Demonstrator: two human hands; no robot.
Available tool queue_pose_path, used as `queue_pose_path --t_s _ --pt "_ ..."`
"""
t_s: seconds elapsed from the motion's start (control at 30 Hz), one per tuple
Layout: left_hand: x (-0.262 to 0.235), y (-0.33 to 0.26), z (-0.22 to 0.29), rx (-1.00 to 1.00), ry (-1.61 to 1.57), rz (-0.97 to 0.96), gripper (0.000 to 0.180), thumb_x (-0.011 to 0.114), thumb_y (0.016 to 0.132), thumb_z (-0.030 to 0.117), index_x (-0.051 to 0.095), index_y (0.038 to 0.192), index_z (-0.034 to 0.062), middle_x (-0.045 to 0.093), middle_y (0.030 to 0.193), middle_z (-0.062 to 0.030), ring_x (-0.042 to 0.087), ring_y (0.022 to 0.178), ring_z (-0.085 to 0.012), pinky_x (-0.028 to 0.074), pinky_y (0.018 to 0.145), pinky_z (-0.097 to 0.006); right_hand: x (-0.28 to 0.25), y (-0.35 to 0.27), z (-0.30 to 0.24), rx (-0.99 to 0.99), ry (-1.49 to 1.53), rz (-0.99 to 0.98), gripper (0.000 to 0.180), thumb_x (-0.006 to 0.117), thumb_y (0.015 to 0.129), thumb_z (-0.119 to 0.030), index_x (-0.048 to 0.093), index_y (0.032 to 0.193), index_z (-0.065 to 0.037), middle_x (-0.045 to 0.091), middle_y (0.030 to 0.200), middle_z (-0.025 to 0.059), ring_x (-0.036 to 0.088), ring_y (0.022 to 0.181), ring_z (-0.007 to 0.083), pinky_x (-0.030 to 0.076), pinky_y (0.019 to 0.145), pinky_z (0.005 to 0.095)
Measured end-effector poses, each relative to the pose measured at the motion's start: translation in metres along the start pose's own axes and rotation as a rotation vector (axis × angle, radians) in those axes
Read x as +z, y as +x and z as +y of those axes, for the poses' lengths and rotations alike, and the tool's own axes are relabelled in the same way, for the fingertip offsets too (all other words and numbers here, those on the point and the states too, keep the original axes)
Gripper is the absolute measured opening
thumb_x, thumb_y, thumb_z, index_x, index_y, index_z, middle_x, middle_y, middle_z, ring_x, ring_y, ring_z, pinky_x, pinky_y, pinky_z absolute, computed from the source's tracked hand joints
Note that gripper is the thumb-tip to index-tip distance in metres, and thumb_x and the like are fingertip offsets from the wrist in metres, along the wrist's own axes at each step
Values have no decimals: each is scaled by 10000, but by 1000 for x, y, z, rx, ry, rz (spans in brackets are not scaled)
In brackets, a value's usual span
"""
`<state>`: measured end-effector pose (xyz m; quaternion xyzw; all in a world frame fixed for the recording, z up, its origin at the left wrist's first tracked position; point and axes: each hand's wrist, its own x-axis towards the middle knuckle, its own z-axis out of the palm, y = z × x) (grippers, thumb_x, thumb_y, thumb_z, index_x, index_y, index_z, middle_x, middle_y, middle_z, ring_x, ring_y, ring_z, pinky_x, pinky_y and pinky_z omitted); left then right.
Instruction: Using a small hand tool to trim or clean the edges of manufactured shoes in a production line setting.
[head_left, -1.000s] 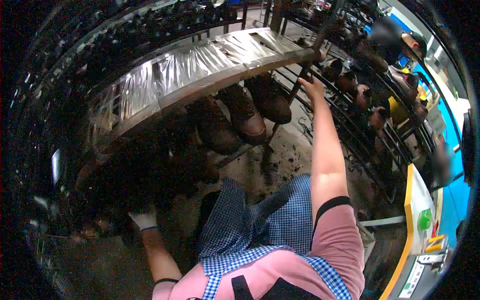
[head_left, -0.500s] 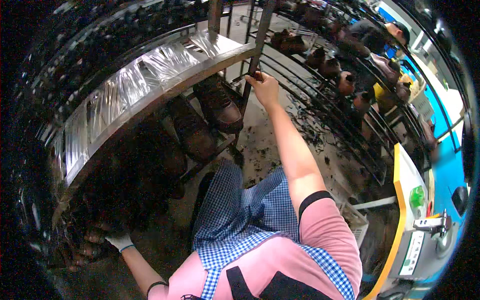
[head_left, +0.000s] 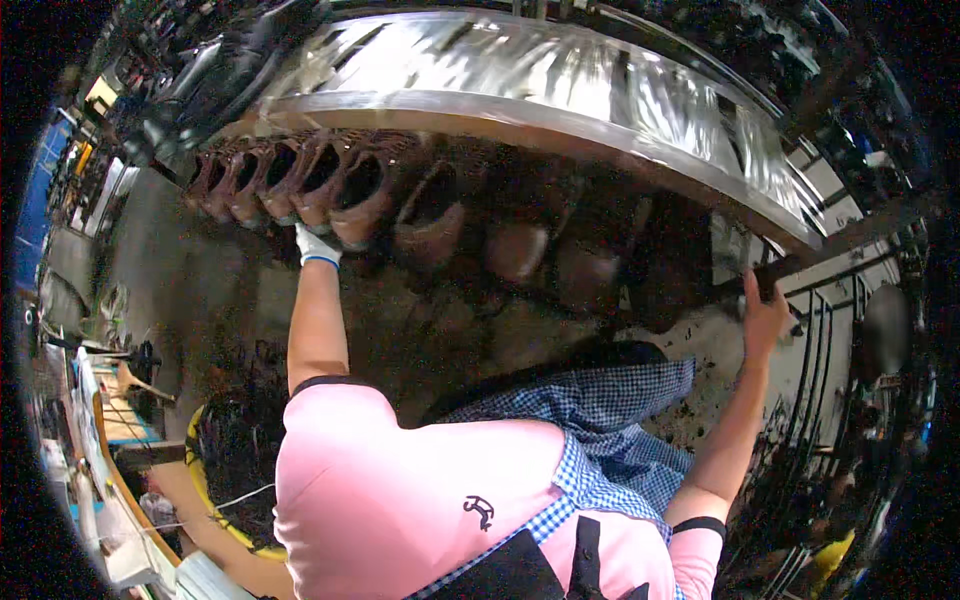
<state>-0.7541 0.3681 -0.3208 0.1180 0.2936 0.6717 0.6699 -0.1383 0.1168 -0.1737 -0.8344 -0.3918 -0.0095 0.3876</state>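
Observation:
A row of brown shoes stands side by side on the rack's lower level, under a shelf covered in shiny clear film. My left hand, in a white glove, reaches up to the near ends of these shoes. Its fingertips are hidden among them, so its grip does not show. Bare and far to the right, my right hand is closed around the dark rack post at the shelf's right end. Shoes towards the right of the row sink into shadow.
Dark shoes sit higher up at the back left. At the lower left are a yellow-rimmed round thing and a cluttered work table. Black rack bars stand on the right, and dark scraps lie on the floor.
The view has swung left, bringing the shoe row to the middle and my right hand to the right edge. My right hand stays at the post, my left by the shoes.

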Motion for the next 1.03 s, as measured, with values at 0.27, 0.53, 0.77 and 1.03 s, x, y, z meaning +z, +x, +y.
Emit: queue_pose_path --t_s 0.27,0.53,0.77,1.03 --pt "-121 -32 2 328 196 411 323 416 875 381 534 1012 113 572 1006 -89 537 954 -280 456 804 -406 66 -55 -108 -200 428 -338 346 768 693 -196 598 878 41 649 828 118 597 765 186 476 698 313" --pt "-7 -199 -182 -253 1964 -518 681 614 771 413 400 1248 -23 493 1221 -200 452 1132 -362 355 958 -394 115 -107 -199 -538 280 -537 386 756 693 -206 566 945 17 639 916 161 638 795 244 486 677 297" --pt "-1 -186 -163 76 1197 233 550 662 753 222 437 1206 6 541 1171 -108 501 1074 -245 406 883 -344 134 -158 -194 -615 530 -836 460 662 772 -200 491 1174 -55 637 974 150 634 850 282 494 705 330" --pt "-62 -151 -98 342 1652 750 440 614 756 238 530 1126 15 547 1165 -166 527 1065 -271 406 886 -394 129 -138 -94 -155 415 -907 395 617 819 -235 531 1166 -69 642 973 143 626 890 243 471 794 305"
